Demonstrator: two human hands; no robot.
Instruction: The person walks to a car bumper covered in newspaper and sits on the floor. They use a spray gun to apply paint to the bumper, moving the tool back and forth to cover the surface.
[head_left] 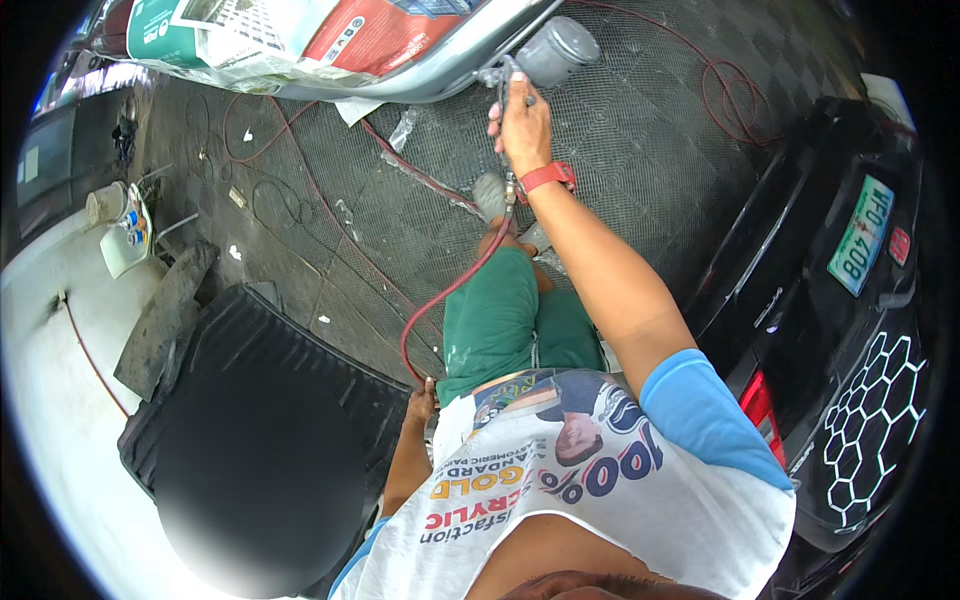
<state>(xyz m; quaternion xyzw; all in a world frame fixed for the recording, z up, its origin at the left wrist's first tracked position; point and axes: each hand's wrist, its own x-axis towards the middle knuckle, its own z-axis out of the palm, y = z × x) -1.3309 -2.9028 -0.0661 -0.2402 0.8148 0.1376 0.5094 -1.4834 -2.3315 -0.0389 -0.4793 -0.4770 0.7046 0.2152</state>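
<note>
Right hand: we saw our right hand stretched out ahead at the end of a straight arm, its fingers wrapped tight round the grip of a spray gun.
Wrist: we wore a red band just behind that hand.
Spray gun: it stood upright in our grasp, with its grey cup at the top, close under the silver edge of a car panel.
Panel: the panel's upper side was covered with newspaper.
Hose: a red hose hung from the bottom of the gun, ran down past our knees and reached our left hand.
Left hand: our left hand was low beside our hip, closed round the hose; we could not tell how tightly, since little of the fingers showed.
Legs: our green shorts lay between the two hands.
Floor: the floor was a dark patterned mat, with more red hose coiled on it well to the right.
Right side: a black car stood near our right elbow.
Left side: a black ridged mat lay on the ground by our left arm.
</note>
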